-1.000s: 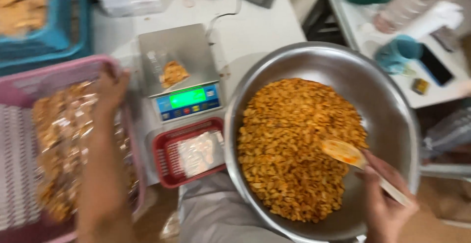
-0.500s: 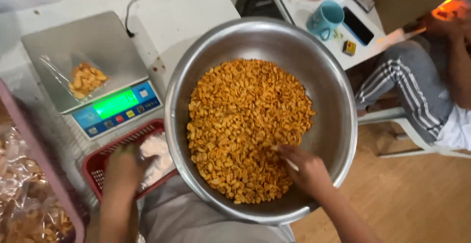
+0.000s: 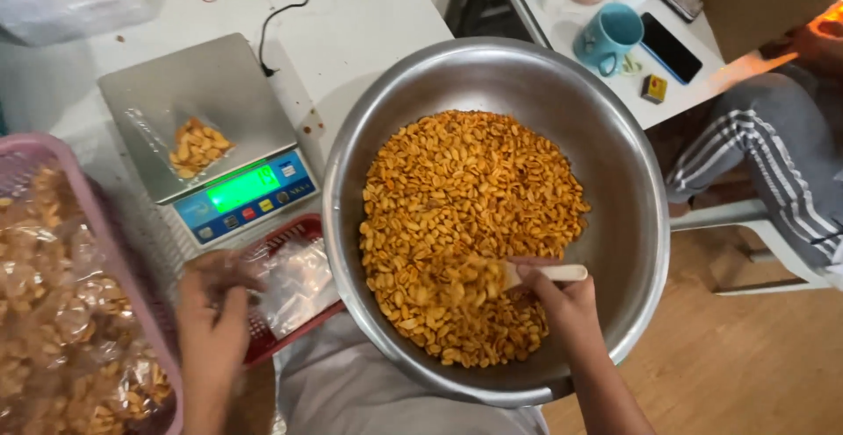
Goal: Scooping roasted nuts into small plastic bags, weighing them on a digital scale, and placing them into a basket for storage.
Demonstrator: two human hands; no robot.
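Observation:
A big steel bowl rests on my lap, filled with orange seasoned peanuts. My right hand grips a pale spoon whose scoop is heaped with peanuts above the pile. My left hand is over a small red basket and pinches a clear plastic bag from the stack inside it. A partly filled clear bag of peanuts lies on the digital scale with its green lit display.
A pink basket at the left holds several filled bags. On a second white table at the right are a blue mug, a black phone and a small box. Another person's legs in striped grey trousers sit at the right.
My right hand has lifted the spoon out of the peanuts with a load on it. My left hand has closed on a clear bag in the red basket. The view has shifted slightly.

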